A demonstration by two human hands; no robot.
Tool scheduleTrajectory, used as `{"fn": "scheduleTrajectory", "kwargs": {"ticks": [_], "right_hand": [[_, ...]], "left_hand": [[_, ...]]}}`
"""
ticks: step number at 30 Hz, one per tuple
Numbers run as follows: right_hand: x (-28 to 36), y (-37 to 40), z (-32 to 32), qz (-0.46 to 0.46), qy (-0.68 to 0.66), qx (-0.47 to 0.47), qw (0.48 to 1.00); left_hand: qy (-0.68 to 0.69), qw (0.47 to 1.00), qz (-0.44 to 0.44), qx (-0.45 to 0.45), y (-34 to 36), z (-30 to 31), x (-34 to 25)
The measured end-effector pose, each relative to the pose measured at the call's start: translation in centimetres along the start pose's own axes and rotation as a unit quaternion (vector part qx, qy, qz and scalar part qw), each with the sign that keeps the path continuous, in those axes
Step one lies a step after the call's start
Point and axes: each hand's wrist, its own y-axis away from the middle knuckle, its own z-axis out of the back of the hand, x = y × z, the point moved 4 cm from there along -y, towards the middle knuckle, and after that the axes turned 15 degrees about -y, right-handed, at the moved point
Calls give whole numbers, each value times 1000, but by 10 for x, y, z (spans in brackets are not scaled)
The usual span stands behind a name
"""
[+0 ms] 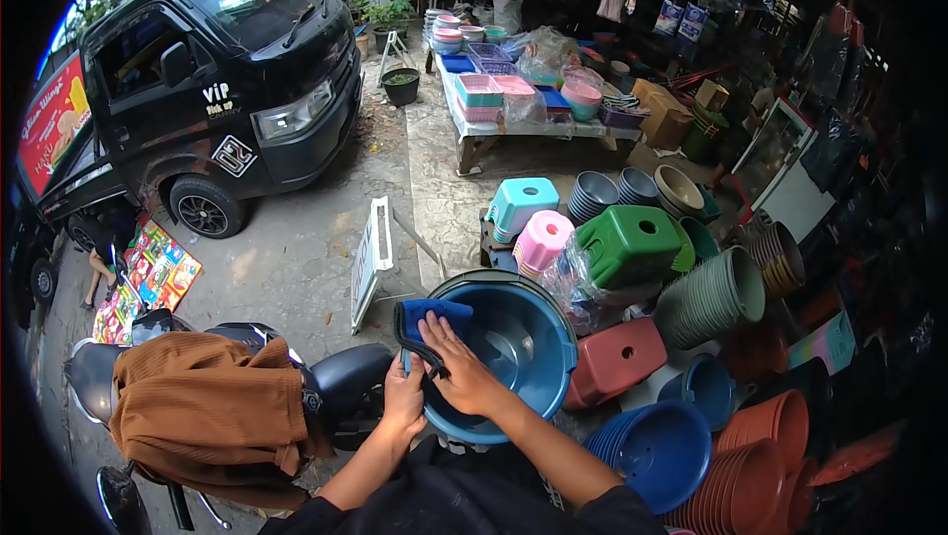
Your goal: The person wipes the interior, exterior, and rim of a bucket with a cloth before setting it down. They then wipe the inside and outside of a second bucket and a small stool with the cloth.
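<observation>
A blue cloth with a dark edging lies folded over the left part of the rim of a large blue basin. My right hand presses on the cloth, its fingers laid over the fabric. Just below the cloth, my left hand is closed at the basin's left rim, thumb upward; its other fingers are mostly hidden. The basin stands upright in front of me, its shiny inside showing, with a grey-green rim around it.
A motorcycle draped with a brown cloth stands at left, a black pickup beyond. On the right are a red stool, a green stool, blue basins and stacked pots. A sign board stands ahead.
</observation>
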Motion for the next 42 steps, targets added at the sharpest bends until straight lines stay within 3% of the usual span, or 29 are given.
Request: {"fn": "scheduleTrajectory", "kwargs": {"ticks": [2,3,5,7,8,9,13,15,16,17,19,21,23,24,25,27,29,31,33,34,35,36,37,39,40,42], "right_hand": [[10,17,-10,-60,-145,29,987],[23,27,-9,-211,-203,114,949],[12,62,-26,-59,19,143,988],[60,67,-5,-38,166,146,974],[64,76,-1,-20,221,103,970],[61,81,5,-21,221,103,970],[19,100,27,85,399,-67,910],[6,101,34,106,385,-39,916],[4,101,37,108,387,-44,915],[2,102,37,106,372,-28,922],[-1,103,40,108,363,-20,925],[-5,106,41,106,350,-1,931],[-7,107,43,109,344,-12,933],[-6,107,43,106,345,1,932],[-6,106,44,105,347,15,932],[-8,107,48,117,356,-6,927],[-6,101,55,128,367,-29,921],[0,95,69,102,347,-102,927],[4,92,76,70,346,-92,931],[8,94,77,21,314,-108,943],[15,94,79,-29,281,-124,951],[11,97,70,-103,326,-29,939],[15,99,61,-104,325,-26,940],[22,101,21,-78,309,87,944],[20,105,2,-39,277,91,956],[20,103,-18,27,389,80,917]], "left_hand": [[28,999,-13,19,-11,18,11],[4,1000,-20,19,-10,17,-1],[8,999,-13,-29,-8,4,-27],[14,999,-5,-49,-17,18,-23],[23,998,-8,-58,-21,17,-26],[30,997,-10,-67,-24,18,-27],[60,998,18,0,-37,26,-13],[24,999,16,-21,-38,29,-2],[-92,992,-4,-80,-43,38,8],[-208,968,-25,-139,-44,46,15],[-534,787,-247,-186,-25,40,0],[-762,559,-323,44,5,12,-29],[-773,475,-313,279,19,-2,-17],[-802,426,-313,279,23,-11,-21],[-802,425,-315,279,17,-5,-14],[-784,449,-239,356,1,14,10],[-745,506,-292,323,4,13,5],[-730,535,-277,321,6,4,1],[-725,590,-234,269,5,5,0],[-710,631,-164,265,3,4,1],[-711,631,-165,265,-2,4,7],[-622,743,-140,204,-11,12,15],[-518,837,-108,138,-13,16,16],[-376,921,-38,98,-19,14,8],[-343,936,-21,84,-24,17,9],[-327,941,-21,82,-26,12,2]]}}
